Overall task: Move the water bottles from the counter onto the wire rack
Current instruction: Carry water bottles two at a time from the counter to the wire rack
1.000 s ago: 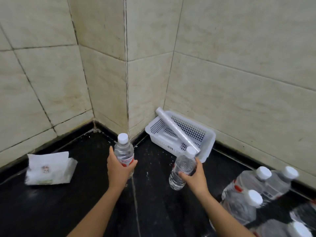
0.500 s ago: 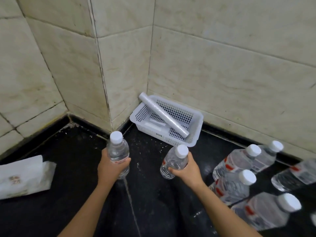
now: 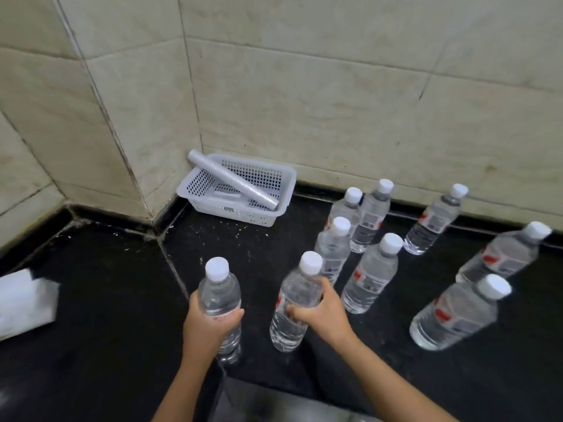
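Two water bottles are gripped, one per hand; each should be lifted upright, kept clear of the standing group. The left hand (image 3: 210,327) is curled round the left bottle (image 3: 219,295) at mid-body, fingers closed on it. The right hand (image 3: 323,315) is wrapped round the slightly tilted right bottle (image 3: 297,296). Beyond, seven bottles (image 3: 370,275) are seen standing on the black counter (image 3: 106,330). Farthest back, a white basket (image 3: 283,178) is noted. The wire rack is not in view.

The bottle (image 3: 219,295) in my left grip (image 3: 210,327) and the second bottle (image 3: 300,287) in my right grip (image 3: 324,312) are clear, glossy plastic, their caps (image 3: 217,268) matt white. The surface (image 3: 106,330) is black polished stone, shiny. The basket (image 3: 243,213) is white perforated plastic. The wall tiles (image 3: 304,102) look smooth, faintly marbled.
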A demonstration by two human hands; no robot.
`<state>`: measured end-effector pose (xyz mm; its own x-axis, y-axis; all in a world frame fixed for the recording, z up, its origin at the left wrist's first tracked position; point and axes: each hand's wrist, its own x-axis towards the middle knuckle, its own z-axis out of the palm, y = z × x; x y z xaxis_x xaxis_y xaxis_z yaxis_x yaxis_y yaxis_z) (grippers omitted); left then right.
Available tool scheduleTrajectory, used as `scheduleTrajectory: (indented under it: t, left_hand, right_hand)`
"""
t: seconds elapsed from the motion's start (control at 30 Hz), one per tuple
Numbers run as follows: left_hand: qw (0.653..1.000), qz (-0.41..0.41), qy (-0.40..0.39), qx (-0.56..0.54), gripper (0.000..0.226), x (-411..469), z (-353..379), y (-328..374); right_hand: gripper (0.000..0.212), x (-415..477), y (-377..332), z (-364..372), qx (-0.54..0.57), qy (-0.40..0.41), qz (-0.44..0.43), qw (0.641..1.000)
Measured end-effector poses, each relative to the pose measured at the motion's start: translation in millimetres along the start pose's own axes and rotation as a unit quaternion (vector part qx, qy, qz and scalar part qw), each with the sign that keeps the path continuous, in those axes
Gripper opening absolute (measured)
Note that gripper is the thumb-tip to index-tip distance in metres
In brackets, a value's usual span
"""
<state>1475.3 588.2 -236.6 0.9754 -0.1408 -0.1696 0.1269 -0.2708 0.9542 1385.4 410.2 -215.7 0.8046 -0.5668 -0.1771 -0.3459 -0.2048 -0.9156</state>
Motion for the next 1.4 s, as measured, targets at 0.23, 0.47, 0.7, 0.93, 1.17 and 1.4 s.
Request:
scheduleTrajectory:
  t: [0.23, 0.47, 0.7, 0.93, 1.17, 1.4]
  left_hand:
    - [0.993, 0.054, -0.100, 0.017, 0.067, -122, 63, 4]
    - [0.953, 0.085, -0.287, 0.033, 0.074, -261, 160, 9]
    - [0.868, 0.132, -0.472, 0.076, 0.074, -366, 272, 10]
    - [0.808, 0.163, -0.561, 0.077, 0.074, -451, 388, 19]
    - [0.774, 0.141, -0.615, 0.059, 0.071, -524, 530, 31]
    - [0.735, 0.143, -0.661, 0.040, 0.070, -580, 647, 64]
  right_hand:
    - [0.059, -123, 50, -108, 0.024, 0.105, 0.014, 0.994]
    - [0.057, -276, 121, -228, 0.065, 0.271, 0.094, 0.956]
    - [0.053, -400, 172, -323, 0.088, 0.440, 0.179, 0.876]
    - [0.047, -468, 213, -404, 0.093, 0.546, 0.213, 0.805]
    - [0.048, -483, 252, -524, 0.087, 0.592, 0.224, 0.769]
    - [0.050, -496, 274, -626, 0.069, 0.640, 0.237, 0.728]
